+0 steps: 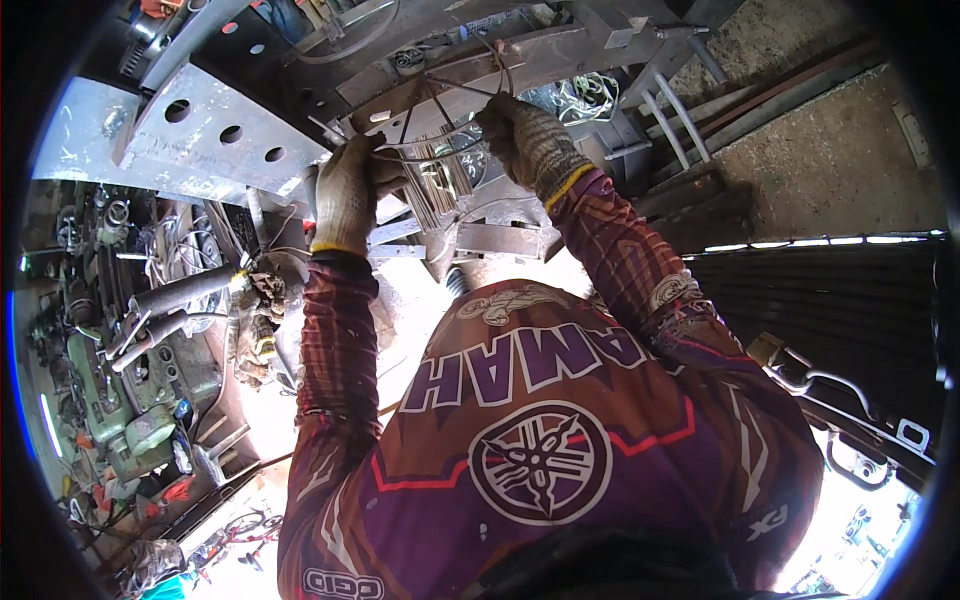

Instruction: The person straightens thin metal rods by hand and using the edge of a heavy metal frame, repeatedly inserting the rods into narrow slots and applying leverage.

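Both my hands wear knitted work gloves with yellow cuffs. My left hand (348, 195) is closed around thin metal wire (440, 135) at the left side of a bundle of bright metal rods (435, 185). My right hand (528, 142) grips the same wire loops at the bundle's upper right. The wire arcs over the top of the bundle between the two hands. The bundle stands upright against a steel frame (540, 50) in front of me. My purple and orange patterned sleeves fill the lower middle of the view.
A perforated steel plate (215, 130) juts in at the upper left. Below it, on the left, a cluttered workbench (120, 360) holds tools, wires and a green machine. Bare concrete ground (830, 150) lies at the upper right, a dark ribbed panel (830, 300) on the right.
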Tool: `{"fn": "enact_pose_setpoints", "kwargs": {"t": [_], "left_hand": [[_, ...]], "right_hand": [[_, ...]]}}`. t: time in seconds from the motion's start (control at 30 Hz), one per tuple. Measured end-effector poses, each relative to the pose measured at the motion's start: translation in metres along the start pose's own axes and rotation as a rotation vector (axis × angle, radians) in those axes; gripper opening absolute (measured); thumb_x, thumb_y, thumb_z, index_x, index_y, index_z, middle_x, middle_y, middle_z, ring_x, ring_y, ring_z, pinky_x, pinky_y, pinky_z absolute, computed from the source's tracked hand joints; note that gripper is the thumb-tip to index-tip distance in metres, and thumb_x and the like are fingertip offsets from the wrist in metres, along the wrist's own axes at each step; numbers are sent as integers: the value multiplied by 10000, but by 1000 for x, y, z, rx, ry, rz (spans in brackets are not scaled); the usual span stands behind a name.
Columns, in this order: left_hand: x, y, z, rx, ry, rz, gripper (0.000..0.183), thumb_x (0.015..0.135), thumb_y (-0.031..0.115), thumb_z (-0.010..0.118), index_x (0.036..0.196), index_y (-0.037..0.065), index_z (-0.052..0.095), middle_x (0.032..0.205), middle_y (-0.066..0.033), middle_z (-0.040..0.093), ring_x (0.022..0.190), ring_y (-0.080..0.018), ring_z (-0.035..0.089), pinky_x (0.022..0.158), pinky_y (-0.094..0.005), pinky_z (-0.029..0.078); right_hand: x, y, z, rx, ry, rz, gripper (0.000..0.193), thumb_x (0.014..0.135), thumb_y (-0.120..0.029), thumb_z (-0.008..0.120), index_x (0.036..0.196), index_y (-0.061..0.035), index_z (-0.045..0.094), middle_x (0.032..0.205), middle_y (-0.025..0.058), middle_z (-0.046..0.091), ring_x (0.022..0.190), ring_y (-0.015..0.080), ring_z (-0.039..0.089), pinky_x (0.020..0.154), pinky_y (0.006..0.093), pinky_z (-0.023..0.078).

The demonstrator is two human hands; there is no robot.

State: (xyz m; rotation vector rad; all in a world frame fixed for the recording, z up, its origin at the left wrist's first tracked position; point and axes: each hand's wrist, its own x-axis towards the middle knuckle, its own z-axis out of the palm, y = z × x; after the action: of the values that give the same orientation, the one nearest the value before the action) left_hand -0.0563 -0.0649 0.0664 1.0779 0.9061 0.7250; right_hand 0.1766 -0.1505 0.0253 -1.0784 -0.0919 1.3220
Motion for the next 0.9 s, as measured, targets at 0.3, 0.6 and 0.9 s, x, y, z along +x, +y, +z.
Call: {"fn": "enact_pose_setpoints", "kwargs": {"t": [0.3,0.6,0.9], "left_hand": [[-11,-17,11,-150,-9,-59,379,997,276,535,1116,-79,596,869,-160,695,678,-227,700,637,-342,623],[9,-3,0,-36,-33,-63,395,1009,285,535,1142,-82,594,900,-154,706,724,-220,712,663,-313,616],[12,-14,-6,-142,-19,-64,375,1006,259,528,1155,-79,592,950,-179,700,772,-256,725,690,-349,625]], "right_hand": [[6,-16,-5,-9,-17,-54,241,1017,-249,580,952,-19,614,769,76,647,528,87,473,420,201,356],[27,-4,-32,-178,-69,-209,466,935,-452,680,1047,-6,601,787,46,612,666,179,580,610,333,503],[8,43,-24,91,-511,-187,551,964,-390,646,1335,-8,504,1154,137,643,973,274,666,820,419,588]]}}
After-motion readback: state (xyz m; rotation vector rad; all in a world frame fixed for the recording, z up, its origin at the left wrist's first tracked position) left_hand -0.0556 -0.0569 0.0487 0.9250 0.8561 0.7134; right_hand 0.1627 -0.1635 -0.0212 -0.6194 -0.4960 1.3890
